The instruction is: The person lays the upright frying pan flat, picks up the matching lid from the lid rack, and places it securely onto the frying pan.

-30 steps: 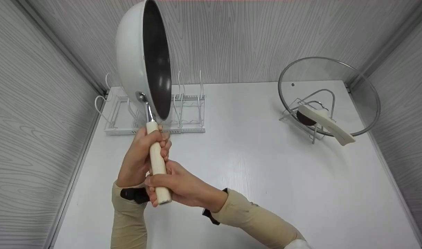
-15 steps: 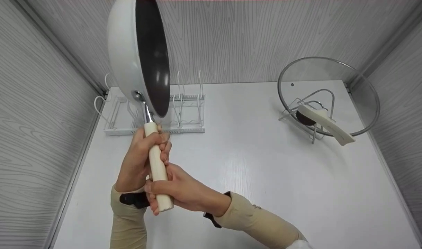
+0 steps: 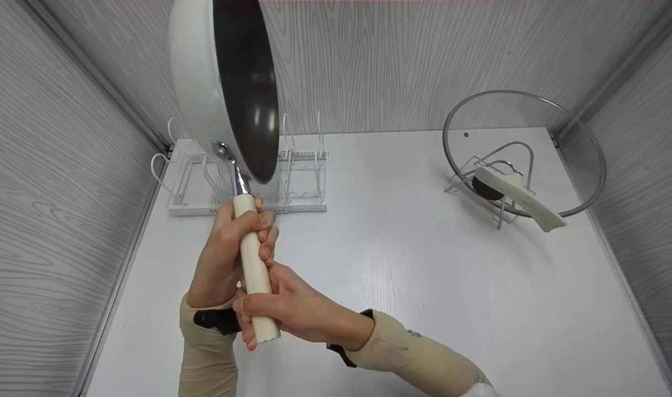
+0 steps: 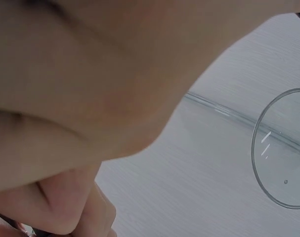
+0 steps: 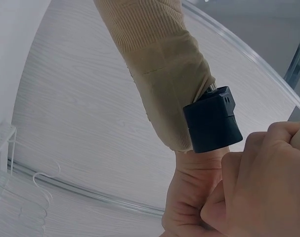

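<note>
A white frying pan (image 3: 198, 82) with a dark inside is held up on its side in the head view, its top cut off by the frame edge. Its cream handle (image 3: 254, 264) points toward me. My left hand (image 3: 220, 253) grips the handle near the metal neck, thumb laid across it. Lower down, close to the handle's end, my right hand (image 3: 291, 309) wraps round it. In the right wrist view the right hand (image 5: 268, 182) overlaps the left hand (image 5: 194, 197). The left hand (image 4: 90, 89) fills much of the left wrist view, and the pan is out of sight there.
Behind and below the pan, a white wire rack (image 3: 302, 208) with upright loops stands at the back left of the white table (image 3: 413, 286). At the right, a glass lid (image 3: 604, 160) and a cream spatula-like utensil (image 3: 526, 201) rest on a wire stand (image 3: 501, 218). Grey wood-grain walls (image 3: 380, 66) enclose the table.
The pan's dark inside has turned a little more toward view. Both hands keep their grip, and the handle's end has come slightly nearer and to the right.
</note>
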The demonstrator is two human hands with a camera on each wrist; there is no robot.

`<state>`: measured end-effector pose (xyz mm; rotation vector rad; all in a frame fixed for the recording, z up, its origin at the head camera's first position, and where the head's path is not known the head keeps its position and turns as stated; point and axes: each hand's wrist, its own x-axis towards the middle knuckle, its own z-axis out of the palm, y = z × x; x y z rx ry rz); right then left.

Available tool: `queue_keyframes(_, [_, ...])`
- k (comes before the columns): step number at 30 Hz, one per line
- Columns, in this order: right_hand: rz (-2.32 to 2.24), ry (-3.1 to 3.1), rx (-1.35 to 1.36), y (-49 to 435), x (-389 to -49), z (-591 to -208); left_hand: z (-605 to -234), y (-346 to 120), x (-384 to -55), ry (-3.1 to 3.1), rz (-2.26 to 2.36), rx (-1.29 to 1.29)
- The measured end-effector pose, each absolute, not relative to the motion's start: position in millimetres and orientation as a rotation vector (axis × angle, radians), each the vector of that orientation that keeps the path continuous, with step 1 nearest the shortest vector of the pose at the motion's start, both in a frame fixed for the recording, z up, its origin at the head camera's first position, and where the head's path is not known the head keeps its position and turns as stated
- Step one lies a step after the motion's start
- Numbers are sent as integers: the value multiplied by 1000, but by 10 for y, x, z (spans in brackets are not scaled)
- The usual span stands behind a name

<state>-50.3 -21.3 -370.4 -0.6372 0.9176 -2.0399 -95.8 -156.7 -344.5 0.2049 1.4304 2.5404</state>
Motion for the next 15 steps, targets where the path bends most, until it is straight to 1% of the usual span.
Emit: queue_keyframes(15, [-2076, 980, -649, -156, -516, -3689, -3473, -1469, -1033, 1309, 2571, 162])
